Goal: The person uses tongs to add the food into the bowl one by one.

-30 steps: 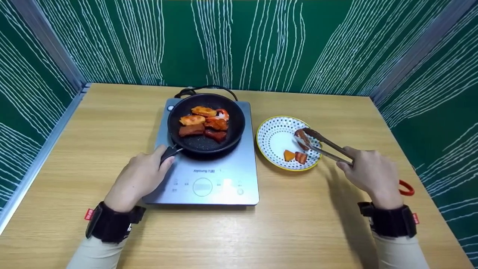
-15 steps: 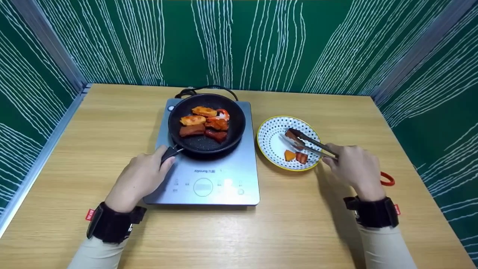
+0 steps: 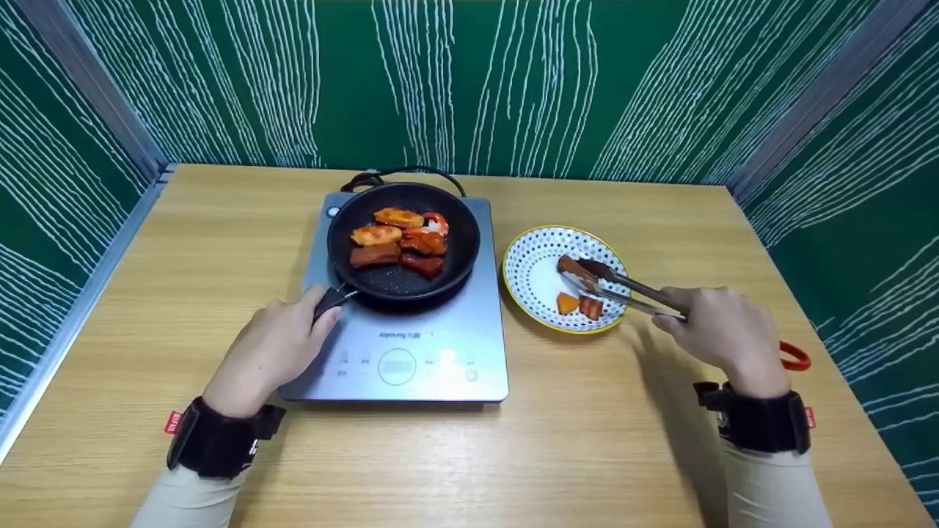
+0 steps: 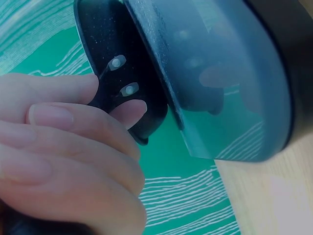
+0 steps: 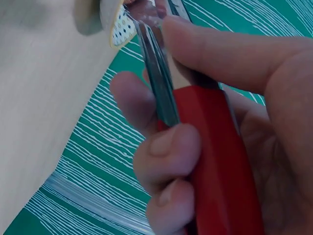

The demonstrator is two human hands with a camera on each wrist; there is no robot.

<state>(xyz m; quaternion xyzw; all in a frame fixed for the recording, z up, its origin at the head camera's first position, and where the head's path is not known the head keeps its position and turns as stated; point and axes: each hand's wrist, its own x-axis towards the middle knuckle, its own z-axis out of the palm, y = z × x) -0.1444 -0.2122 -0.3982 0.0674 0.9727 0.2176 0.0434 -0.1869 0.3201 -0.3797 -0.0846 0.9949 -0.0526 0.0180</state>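
My left hand (image 3: 282,345) grips the black handle (image 3: 334,302) of a frying pan (image 3: 389,282) that sits on a silver induction cooker. In the pan lie several browned pieces, a red-and-white shrimp-like one (image 3: 438,224) among them. My right hand (image 3: 722,330) holds metal tongs (image 3: 642,290), whose red grip (image 5: 215,161) fills the right wrist view. The tong tips are low over the dotted plate (image 3: 524,297), at a brown strip of meat (image 3: 574,269). Near it on the plate lie an orange wedge (image 3: 567,303) and a small striped meat piece (image 3: 591,307).
The induction cooker (image 3: 440,378) stands left of the plate, its black cord (image 3: 418,170) looping behind the pan. A green wall (image 3: 484,88) with white lines closes off the back of the wooden table (image 3: 579,440), and similar walls rise at both sides.
My right hand moved left with the tongs, then partly back right. The brown meat strip went from the plate's right side toward its middle. My left hand and the pan stayed put.
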